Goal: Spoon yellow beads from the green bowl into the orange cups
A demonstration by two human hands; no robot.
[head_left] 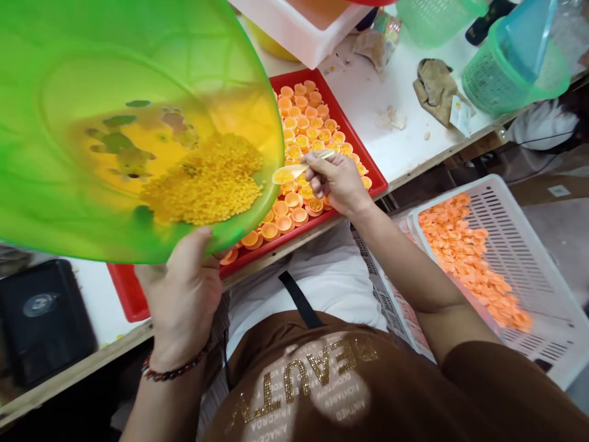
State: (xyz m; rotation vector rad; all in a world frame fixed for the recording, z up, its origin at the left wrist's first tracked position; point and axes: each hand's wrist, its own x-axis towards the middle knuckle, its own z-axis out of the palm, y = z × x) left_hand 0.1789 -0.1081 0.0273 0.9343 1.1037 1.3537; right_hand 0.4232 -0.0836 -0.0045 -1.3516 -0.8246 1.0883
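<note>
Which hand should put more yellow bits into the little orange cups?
Right, probably. The right hand holds the spoon directly over the orange cups in the red tray. The left hand is busy holding up the tilted green bowl of yellow bits.

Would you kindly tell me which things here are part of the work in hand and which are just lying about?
In use:
left hand holding the green bowl of yellow pellets
right hand with a spoon in its grip
red tray of orange cups

Lying about:
white basket of orange pieces
rag
green baskets
black case
</note>
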